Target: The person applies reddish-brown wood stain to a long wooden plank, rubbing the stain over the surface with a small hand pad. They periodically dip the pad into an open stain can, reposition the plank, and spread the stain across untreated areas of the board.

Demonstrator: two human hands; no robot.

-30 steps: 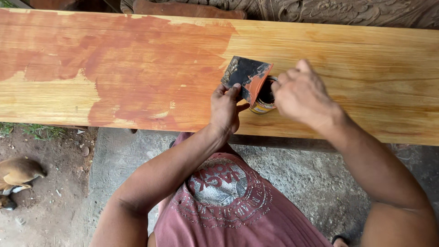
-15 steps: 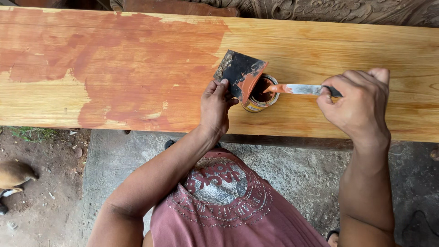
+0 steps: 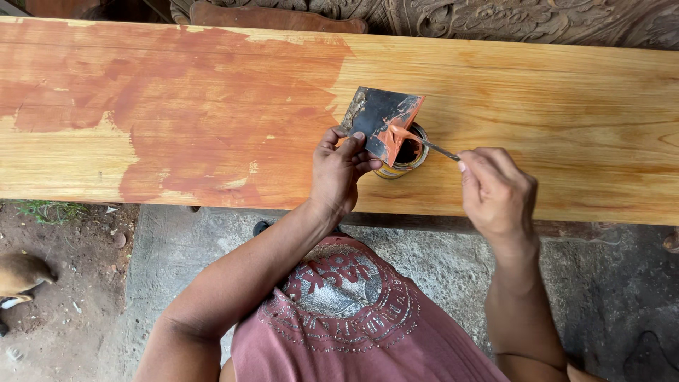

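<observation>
My left hand (image 3: 338, 172) pinches the lower corner of a dark square scraper plate (image 3: 380, 122), smeared with reddish-brown paste along its right edge, and holds it tilted over a small round tin (image 3: 404, 157). The tin stands on a long pale wooden plank (image 3: 566, 127). My right hand (image 3: 497, 192) grips a thin metal knife (image 3: 428, 145) whose paste-coated tip touches the plate's lower right edge, just above the tin. The plank's left half carries a reddish-brown coated patch (image 3: 212, 106).
Carved dark wood (image 3: 509, 18) runs behind the plank's far edge. Below the near edge lies a concrete slab (image 3: 438, 262) and bare dirt (image 3: 64, 283) to the left. A brown animal (image 3: 21, 276) shows at the left border.
My right hand has drawn back toward the plate, and the knife tip now rests on the plate's edge instead of pointing into the tin. The left hand stays in place with the plate.
</observation>
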